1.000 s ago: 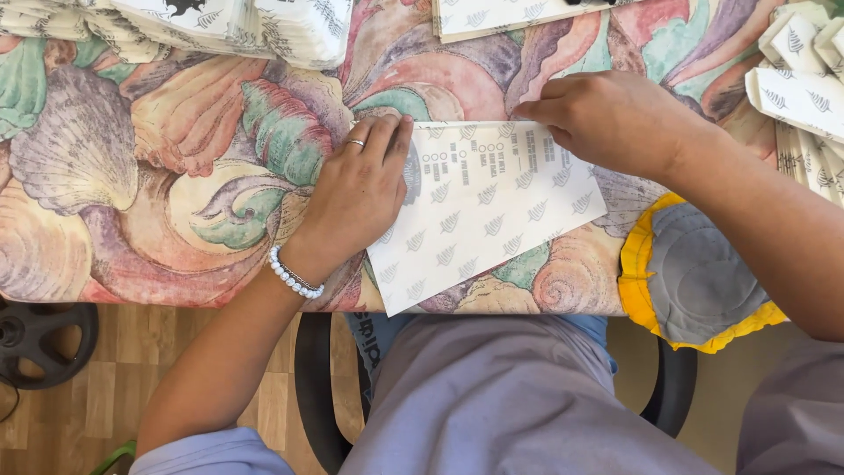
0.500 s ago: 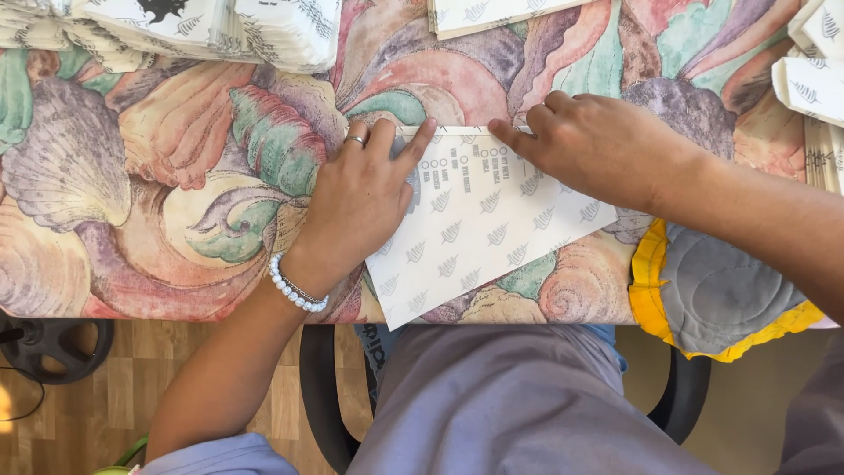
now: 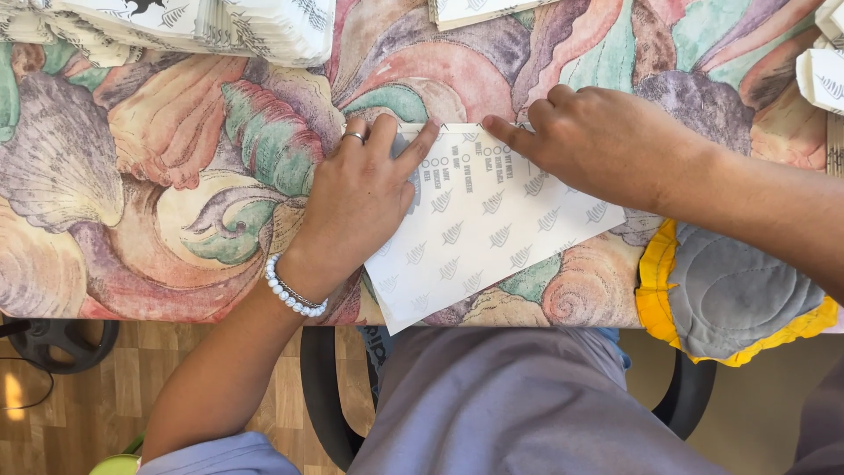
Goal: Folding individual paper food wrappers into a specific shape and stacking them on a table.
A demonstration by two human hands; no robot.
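Observation:
A white paper sheet [image 3: 492, 233] with small grey leaf marks lies slanted on the shell-patterned tablecloth [image 3: 132, 202], its lower corner reaching past the table's near edge. My left hand [image 3: 360, 198], with a ring and a bead bracelet, lies flat on the sheet's left part, fingers pressing the top edge. My right hand [image 3: 607, 145] presses down on the sheet's upper edge with the index fingertip pointing left, almost meeting the left fingertips.
A stack of similar printed paper pieces [image 3: 220, 26] lies at the top left, another sheet [image 3: 475, 9] at top centre, and folded pieces [image 3: 826, 70] at the right edge. A grey quilted pad with yellow trim [image 3: 730, 295] hangs over the table's right front. A chair base [image 3: 61, 339] stands below.
My right hand has slid left along the sheet's top edge toward my left fingertips. The left hand stays pressed on the sheet.

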